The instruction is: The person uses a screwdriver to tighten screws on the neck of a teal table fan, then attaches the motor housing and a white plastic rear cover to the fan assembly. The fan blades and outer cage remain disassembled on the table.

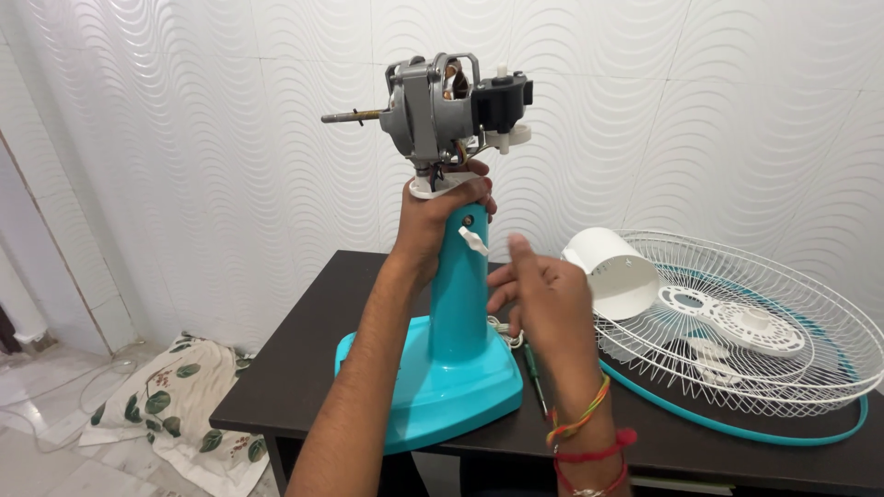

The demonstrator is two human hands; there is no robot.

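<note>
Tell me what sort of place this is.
Likely a room in a home, used for repair: wavy white wall tiles, a leaf-print cloth on the floor, and a dark table holding a stripped turquoise fan stand.

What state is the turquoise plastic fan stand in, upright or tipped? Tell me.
Upright. The turquoise plastic fan stand sits flat on the dark wooden table, its column vertical; the left hand grips its top below the bare grey motor.
</note>
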